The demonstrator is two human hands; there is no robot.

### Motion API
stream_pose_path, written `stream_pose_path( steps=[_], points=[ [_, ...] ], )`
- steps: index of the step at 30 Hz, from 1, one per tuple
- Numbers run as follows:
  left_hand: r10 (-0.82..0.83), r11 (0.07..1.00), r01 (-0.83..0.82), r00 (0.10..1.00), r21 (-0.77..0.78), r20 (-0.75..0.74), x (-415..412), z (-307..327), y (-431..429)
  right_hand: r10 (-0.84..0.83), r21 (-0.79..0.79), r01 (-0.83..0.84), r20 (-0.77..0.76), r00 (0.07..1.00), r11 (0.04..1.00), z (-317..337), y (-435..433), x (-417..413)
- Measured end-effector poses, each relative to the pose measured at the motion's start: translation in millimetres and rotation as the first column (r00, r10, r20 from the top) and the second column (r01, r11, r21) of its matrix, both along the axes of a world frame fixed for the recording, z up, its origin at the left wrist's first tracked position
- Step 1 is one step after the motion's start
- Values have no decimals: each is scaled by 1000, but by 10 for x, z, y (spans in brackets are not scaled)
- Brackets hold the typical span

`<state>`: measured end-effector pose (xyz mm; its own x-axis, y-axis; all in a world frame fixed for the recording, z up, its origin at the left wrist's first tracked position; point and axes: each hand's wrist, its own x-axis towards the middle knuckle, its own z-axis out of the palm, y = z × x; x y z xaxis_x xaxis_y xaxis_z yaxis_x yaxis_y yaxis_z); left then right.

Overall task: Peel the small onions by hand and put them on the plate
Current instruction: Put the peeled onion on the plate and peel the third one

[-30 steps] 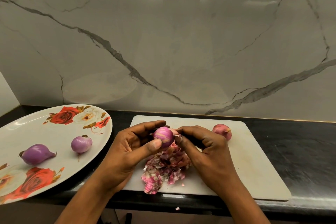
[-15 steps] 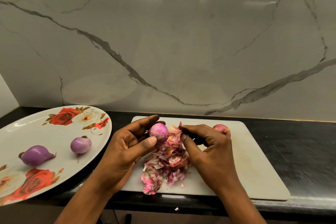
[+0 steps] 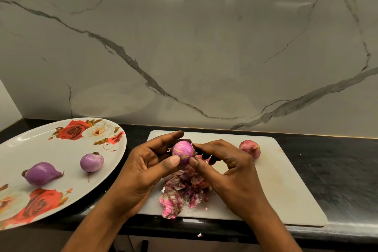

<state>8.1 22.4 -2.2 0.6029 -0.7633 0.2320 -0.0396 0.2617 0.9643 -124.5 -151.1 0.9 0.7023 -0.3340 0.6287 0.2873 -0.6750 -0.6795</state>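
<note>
Above the white cutting board (image 3: 286, 180), the right hand (image 3: 231, 172), which half a second ago was drawing a strip of skin away, is back pinching the half-peeled onion (image 3: 182, 152), which the left hand (image 3: 147, 172) grips between thumb and fingers; more skin probably remains. Peelings (image 3: 184, 192) lie heaped beneath, an unpeeled onion (image 3: 250, 148) behind. Two peeled onions (image 3: 91, 162) sit on the rose-patterned plate (image 3: 61, 145); black counter (image 3: 337, 170), marble wall (image 3: 184, 47)

A kitchen counter, domestic by the look of it, in use for food preparation.

A black stone worktop (image 3: 337, 170) ran below a veined marble-look backsplash (image 3: 204, 57) at 12 o'clock. A white chopping board (image 3: 286, 190) at 5 o'clock bore onion skins (image 3: 184, 192) and an unpeeled onion (image 3: 250, 148), with a half-peeled onion (image 3: 182, 152) held above. A rose-patterned plate (image 3: 51, 149) at 8 o'clock carried two peeled onions (image 3: 91, 162).
</note>
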Motion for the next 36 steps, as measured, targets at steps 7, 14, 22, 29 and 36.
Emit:
stream_pose_path(
  steps=[7,14,22,29,36],
  points=[
    [-24,1000,24,1000,-5,-1,9,-10,-1,-11,10,10,51,999,1000,-51,-46,0],
    [12,1000,-12,1000,18,22,-4,-2,-2,-16,-74,14,-35,999,997,-49,2,16],
    [2,1000,-3,999,-29,-39,5,6,-5,-94,4,94,0,996,996,-20,-15,2],
    [-25,999,24,1000,-22,-16,15,-17,1,10,31,-11,1,1000,999,6,4,-16],
    [-11,1000,11,1000,-14,-11,-6,-4,6,88,117,-82,-45,995,990,-4,-30,-2]
  ],
)
